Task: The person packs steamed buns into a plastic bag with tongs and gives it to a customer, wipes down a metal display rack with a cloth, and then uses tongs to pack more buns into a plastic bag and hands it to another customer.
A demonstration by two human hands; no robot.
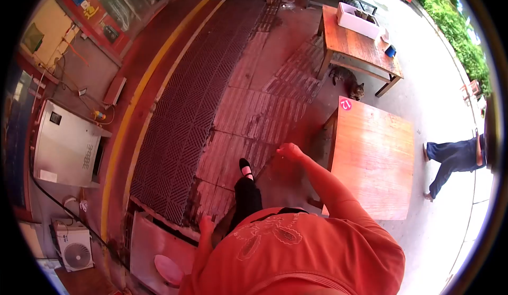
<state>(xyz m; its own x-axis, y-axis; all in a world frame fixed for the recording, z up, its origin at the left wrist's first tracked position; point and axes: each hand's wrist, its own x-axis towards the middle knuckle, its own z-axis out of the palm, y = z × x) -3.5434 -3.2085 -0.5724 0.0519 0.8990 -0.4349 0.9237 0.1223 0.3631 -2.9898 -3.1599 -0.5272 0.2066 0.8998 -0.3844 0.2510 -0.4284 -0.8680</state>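
Observation:
My right hand (290, 152) swings forward over the paving with its fingers curled in, and nothing shows in it. Just right of it stands a square wooden table (373, 157) with a round red number 12 sticker (345, 104) on its corner. My left hand (206, 224) hangs low by my side, small and partly hidden by my arm, so its fingers are hard to make out. Close to that arm a round plate (169, 269) lies on a metal-topped table (145, 242). One dark shoe (245, 168) is stepping ahead.
A ribbed dark mat (185, 115) runs along the left. Ahead, a wooden table (352, 43) bears a white foam box (358, 20) and a blue cup (390, 51); a cat (346, 79) is beneath. A metal cabinet (69, 144) stands left, another person's legs (450, 160) right.

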